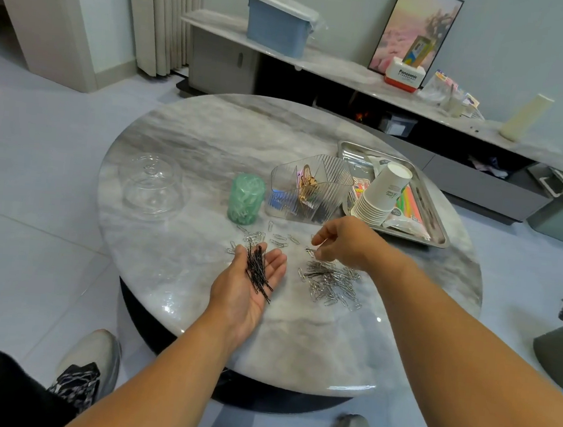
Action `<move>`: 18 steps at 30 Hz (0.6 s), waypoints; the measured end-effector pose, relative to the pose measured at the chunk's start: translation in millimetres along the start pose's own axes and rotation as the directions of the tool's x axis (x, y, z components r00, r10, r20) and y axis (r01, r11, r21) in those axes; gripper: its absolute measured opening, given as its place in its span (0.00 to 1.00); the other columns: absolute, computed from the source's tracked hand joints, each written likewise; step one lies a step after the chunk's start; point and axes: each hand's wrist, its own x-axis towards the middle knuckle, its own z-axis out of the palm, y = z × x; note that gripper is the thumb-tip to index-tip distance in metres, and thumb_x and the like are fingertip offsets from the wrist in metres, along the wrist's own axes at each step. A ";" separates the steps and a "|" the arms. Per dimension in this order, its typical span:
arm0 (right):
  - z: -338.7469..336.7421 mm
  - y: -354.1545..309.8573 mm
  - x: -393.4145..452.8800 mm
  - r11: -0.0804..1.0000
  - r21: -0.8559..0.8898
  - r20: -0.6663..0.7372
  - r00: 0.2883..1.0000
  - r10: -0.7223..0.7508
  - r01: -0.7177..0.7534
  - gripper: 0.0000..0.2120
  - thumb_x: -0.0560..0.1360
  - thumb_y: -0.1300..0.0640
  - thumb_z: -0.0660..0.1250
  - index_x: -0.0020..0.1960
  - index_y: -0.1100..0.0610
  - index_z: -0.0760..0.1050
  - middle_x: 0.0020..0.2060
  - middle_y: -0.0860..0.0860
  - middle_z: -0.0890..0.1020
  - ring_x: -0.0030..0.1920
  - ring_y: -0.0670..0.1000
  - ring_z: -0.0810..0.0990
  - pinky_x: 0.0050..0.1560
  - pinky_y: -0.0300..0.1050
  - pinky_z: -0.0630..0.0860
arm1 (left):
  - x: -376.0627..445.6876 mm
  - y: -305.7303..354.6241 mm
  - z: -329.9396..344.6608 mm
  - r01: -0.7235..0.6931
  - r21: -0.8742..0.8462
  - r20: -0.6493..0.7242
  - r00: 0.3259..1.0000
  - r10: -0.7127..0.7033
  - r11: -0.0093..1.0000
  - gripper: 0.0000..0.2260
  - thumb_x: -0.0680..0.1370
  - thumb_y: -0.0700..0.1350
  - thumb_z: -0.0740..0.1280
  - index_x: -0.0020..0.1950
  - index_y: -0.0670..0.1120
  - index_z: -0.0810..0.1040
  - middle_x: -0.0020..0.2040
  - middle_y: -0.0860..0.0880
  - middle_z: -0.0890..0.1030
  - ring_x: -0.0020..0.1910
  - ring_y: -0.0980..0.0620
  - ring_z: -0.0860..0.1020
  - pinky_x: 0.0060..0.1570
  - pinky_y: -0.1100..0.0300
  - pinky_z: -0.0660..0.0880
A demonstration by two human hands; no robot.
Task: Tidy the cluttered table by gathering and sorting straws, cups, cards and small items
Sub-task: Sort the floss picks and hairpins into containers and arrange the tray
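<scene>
On the round marble table [212, 131], near its front edge, we see the left hand [249, 286] lying palm up, fingers relaxed, cradling a bundle of black hairpins [259, 273]. The right hand [342, 241] hovers just above a heap of silver paper clips [335, 287], fingers curled; whether it pinches one we cannot tell. Toward the right edge sits a steel tray [439, 237] carrying stacked paper cups [382, 192] and bright straws [410, 201]. Beside it stand a clear ribbed organizer [310, 188] and a green jar [246, 199]; a clear dome lid [154, 184] rests near the left edge. Behind, a low cabinet [219, 59] lines the wall.
</scene>
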 end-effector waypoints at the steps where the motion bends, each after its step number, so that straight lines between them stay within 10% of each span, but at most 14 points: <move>1: -3.2 -2.5 -1.8 1.000 -0.002 0.019 1.000 0.006 -0.006 0.12 0.71 0.62 0.79 0.52 0.54 0.83 0.44 0.52 0.86 0.47 0.52 0.85 0.53 0.48 0.81 | 0.1 0.2 -0.1 0.000 0.000 0.001 1.000 0.000 1.000 0.22 0.87 0.52 0.54 0.65 0.35 0.74 0.51 0.36 0.85 0.51 0.42 0.86 0.47 0.53 0.84; 10: -23.7 -31.5 -12.2 0.932 -0.362 0.177 0.982 0.066 0.002 0.09 0.80 0.61 0.69 0.59 0.61 0.82 0.50 0.57 0.86 0.45 0.51 0.84 0.45 0.44 0.81 | -1.5 0.5 1.6 0.012 0.009 -0.007 1.000 -0.011 1.000 0.21 0.87 0.52 0.54 0.65 0.35 0.74 0.51 0.37 0.85 0.49 0.43 0.86 0.45 0.55 0.84; 18: 24.0 -67.5 -19.2 0.925 0.356 0.308 0.951 0.017 -0.131 0.06 0.75 0.66 0.73 0.51 0.68 0.81 0.41 0.62 0.86 0.34 0.51 0.82 0.36 0.42 0.81 | -3.0 1.9 2.1 0.012 -0.036 0.028 1.000 -0.011 0.999 0.24 0.87 0.52 0.52 0.66 0.33 0.74 0.55 0.35 0.84 0.51 0.44 0.85 0.48 0.54 0.84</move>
